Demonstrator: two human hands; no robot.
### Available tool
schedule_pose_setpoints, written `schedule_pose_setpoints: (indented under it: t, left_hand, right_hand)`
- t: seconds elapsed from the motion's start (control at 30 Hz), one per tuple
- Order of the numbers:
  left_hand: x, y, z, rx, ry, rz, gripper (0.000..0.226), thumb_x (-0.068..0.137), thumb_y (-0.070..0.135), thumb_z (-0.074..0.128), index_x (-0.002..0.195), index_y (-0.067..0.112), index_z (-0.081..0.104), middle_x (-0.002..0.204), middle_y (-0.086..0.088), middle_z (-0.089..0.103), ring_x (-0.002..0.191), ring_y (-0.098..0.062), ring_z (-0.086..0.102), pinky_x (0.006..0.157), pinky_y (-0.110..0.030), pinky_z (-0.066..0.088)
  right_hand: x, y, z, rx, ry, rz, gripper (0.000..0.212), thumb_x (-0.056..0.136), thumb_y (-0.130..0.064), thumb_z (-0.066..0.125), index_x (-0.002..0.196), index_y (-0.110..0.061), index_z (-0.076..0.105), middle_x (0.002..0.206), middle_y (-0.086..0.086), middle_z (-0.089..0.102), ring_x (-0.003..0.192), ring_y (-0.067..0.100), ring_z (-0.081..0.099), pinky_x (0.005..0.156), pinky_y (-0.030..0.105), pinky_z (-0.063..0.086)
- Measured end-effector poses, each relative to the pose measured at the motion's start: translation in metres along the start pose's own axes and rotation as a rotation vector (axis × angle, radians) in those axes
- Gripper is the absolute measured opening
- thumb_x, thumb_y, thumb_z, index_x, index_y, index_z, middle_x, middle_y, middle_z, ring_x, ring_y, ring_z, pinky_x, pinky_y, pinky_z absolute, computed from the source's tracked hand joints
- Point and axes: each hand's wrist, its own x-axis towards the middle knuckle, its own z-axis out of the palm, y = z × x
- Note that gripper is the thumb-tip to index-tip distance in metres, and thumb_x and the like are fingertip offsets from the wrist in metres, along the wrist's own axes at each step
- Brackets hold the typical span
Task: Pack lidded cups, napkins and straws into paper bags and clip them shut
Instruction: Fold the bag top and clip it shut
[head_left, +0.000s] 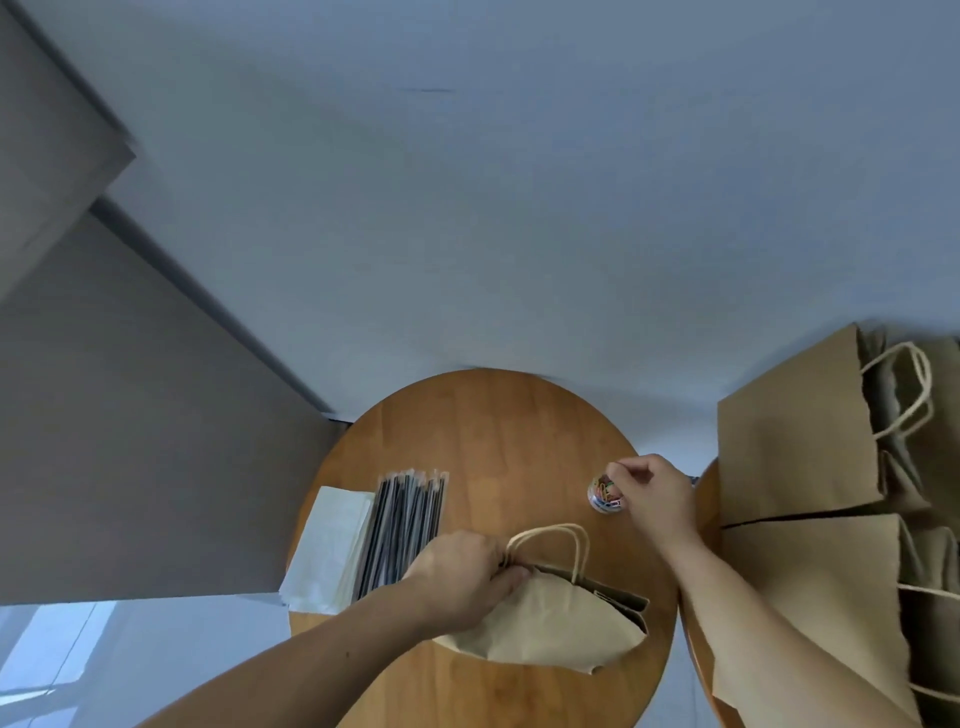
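Paper bag (545, 618) lying flat, handles pointing away, left hand (462, 577) pinching top

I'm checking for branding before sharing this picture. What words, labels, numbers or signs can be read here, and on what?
None: no text can be read in this view.
The brown paper bag with twisted handles, gripped at its top by the left hand: plain.
The standing brown paper bags at the right: plain.
The black straws in clear wrappers, white napkins and small clear pot of coloured clips: any print is too small or blurred to tell.
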Motion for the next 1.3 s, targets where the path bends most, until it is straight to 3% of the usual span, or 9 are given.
schedule_pose_setpoints:
  t: [0.1,0.23,0.33,0.4,0.63,0.83,1.0,1.13,1.3]
  left_hand:
    - [0.002,0.0,0.001,0.004,0.01,-0.009,0.032,0.097,0.048,0.045,0.079,0.023,0.049,0.084,-0.003,0.065,0.079,-0.023,0.062,0.065,-0.035,0.046]
    - [0.003,0.002,-0.001,0.021,0.003,-0.008,0.037,0.098,0.047,0.045,0.068,0.026,0.042,0.072,0.003,0.053,0.073,-0.021,0.055,0.061,-0.031,0.04]
    - [0.001,0.005,-0.005,0.027,0.003,0.011,0.032,0.098,0.045,0.045,0.085,0.021,0.061,0.084,-0.001,0.064,0.081,-0.023,0.061,0.066,-0.033,0.047]
    - [-0.002,0.006,-0.007,0.037,0.004,0.031,0.033,0.099,0.043,0.044,0.099,0.018,0.065,0.095,-0.005,0.069,0.088,-0.025,0.064,0.072,-0.035,0.052]
    - [-0.011,0.007,-0.01,0.046,0.011,0.06,0.032,0.1,0.041,0.046,0.099,0.015,0.065,0.096,-0.008,0.07,0.089,-0.027,0.066,0.075,-0.038,0.054]
    - [-0.017,0.006,-0.012,0.031,0.016,0.057,0.033,0.1,0.04,0.046,0.107,0.017,0.068,0.097,-0.007,0.07,0.09,-0.026,0.066,0.079,-0.04,0.055]
    - [-0.023,0.004,-0.011,0.002,0.042,0.044,0.031,0.099,0.04,0.047,0.105,0.017,0.067,0.097,-0.006,0.069,0.09,-0.026,0.066,0.077,-0.038,0.054]
    - [-0.026,0.005,-0.01,0.011,0.05,0.025,0.033,0.099,0.042,0.047,0.104,0.017,0.067,0.094,-0.005,0.069,0.088,-0.025,0.066,0.075,-0.038,0.054]
    - [-0.028,0.005,-0.008,0.031,0.072,0.019,0.034,0.099,0.042,0.046,0.11,0.017,0.067,0.102,-0.007,0.069,0.094,-0.026,0.065,0.08,-0.039,0.054]
  right_hand:
    - [-0.037,-0.039,-0.013,0.235,-0.047,-0.006,0.017,0.082,-0.024,0.076,0.094,-0.022,0.065,0.072,-0.002,0.072,0.067,0.011,0.069,0.063,0.025,0.054]
    - [-0.085,-0.076,-0.033,0.388,-0.123,-0.117,0.021,0.082,-0.018,0.076,0.098,-0.025,0.064,0.075,0.007,0.072,0.067,0.023,0.069,0.058,0.026,0.053]
    - [-0.112,-0.092,-0.044,0.44,-0.137,-0.171,0.016,0.083,-0.011,0.075,0.087,-0.026,0.071,0.075,0.011,0.072,0.068,0.029,0.068,0.061,0.031,0.053]
    - [-0.127,-0.099,-0.048,0.445,-0.15,-0.202,0.015,0.083,-0.006,0.075,0.085,-0.02,0.072,0.075,0.012,0.072,0.067,0.03,0.066,0.063,0.034,0.054]
    - [-0.157,-0.103,-0.047,0.4,-0.153,-0.212,0.031,0.078,0.001,0.078,0.102,-0.016,0.071,0.092,0.002,0.075,0.088,0.021,0.069,0.084,0.032,0.056]
    - [-0.169,-0.101,-0.037,0.415,-0.172,-0.185,0.033,0.077,0.005,0.077,0.105,-0.011,0.071,0.092,0.005,0.074,0.087,0.02,0.067,0.087,0.04,0.057]
    - [-0.172,-0.104,-0.034,0.367,-0.215,-0.214,0.037,0.076,-0.006,0.082,0.106,-0.023,0.07,0.096,-0.001,0.075,0.091,0.017,0.07,0.084,0.029,0.056]
    - [-0.173,-0.103,-0.033,0.288,-0.192,-0.262,0.02,0.085,-0.022,0.076,0.104,-0.024,0.073,0.084,0.002,0.075,0.08,0.023,0.069,0.082,0.048,0.057]
    - [-0.174,-0.1,-0.03,0.32,-0.225,-0.262,0.022,0.086,-0.002,0.071,0.104,-0.015,0.069,0.086,0.006,0.074,0.077,0.026,0.07,0.078,0.047,0.058]
